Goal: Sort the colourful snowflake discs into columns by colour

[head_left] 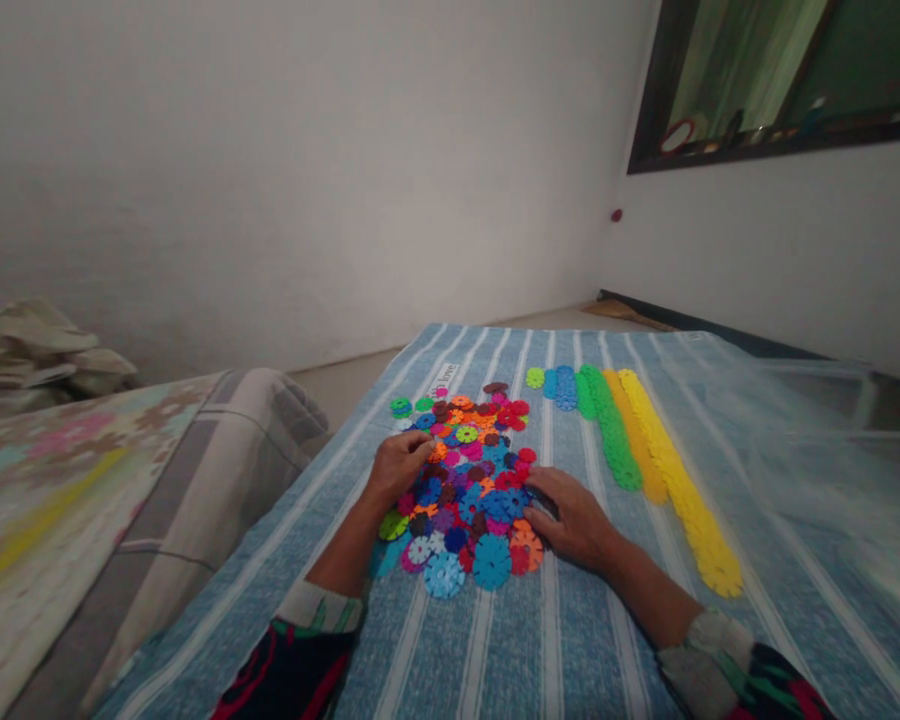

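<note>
A heap of colourful notched plastic discs [468, 505] lies on the striped cloth in front of me. On its left side, my left hand [400, 465] has its fingers curled together, the tips beside an orange disc [438, 452]; whether they grip one is hidden. My right hand [576, 520] rests at the heap's right edge, thumb and fingers apart, touching the outer discs. To the right, discs lie overlapped in rows by colour: a long yellow row [675, 475], an orange-yellow row [636, 440], a green row [613, 435] and short blue rows [565, 388]. A single lime disc [535, 378] lies left of them.
The blue striped cloth [510, 660] covers the table. A clear plastic container [817, 400] stands at the right edge. On the left is another surface with a flowered cover [67, 450]. A white wall [307, 180] rises behind, with a dark-framed window [787, 80] at upper right.
</note>
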Available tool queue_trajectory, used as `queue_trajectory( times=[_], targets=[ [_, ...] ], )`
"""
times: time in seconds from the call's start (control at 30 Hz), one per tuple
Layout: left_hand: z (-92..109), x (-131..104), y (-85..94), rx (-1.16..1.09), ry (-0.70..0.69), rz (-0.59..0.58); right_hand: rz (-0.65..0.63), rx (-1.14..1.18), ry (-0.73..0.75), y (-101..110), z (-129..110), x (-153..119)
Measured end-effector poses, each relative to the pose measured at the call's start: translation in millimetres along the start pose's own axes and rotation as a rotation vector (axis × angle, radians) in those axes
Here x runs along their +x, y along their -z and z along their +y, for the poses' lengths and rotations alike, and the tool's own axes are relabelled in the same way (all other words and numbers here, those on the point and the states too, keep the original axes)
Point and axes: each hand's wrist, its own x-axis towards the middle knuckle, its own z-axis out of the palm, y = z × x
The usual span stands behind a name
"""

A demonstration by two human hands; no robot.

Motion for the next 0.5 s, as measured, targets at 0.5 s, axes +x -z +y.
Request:
queue_trajectory(
  times=[0.5],
  targets=[
    [14, -11, -3.0, -0.026, -0.049, -0.219, 0.002, -0.021, 0.019, -1, 4, -3]
  ],
)
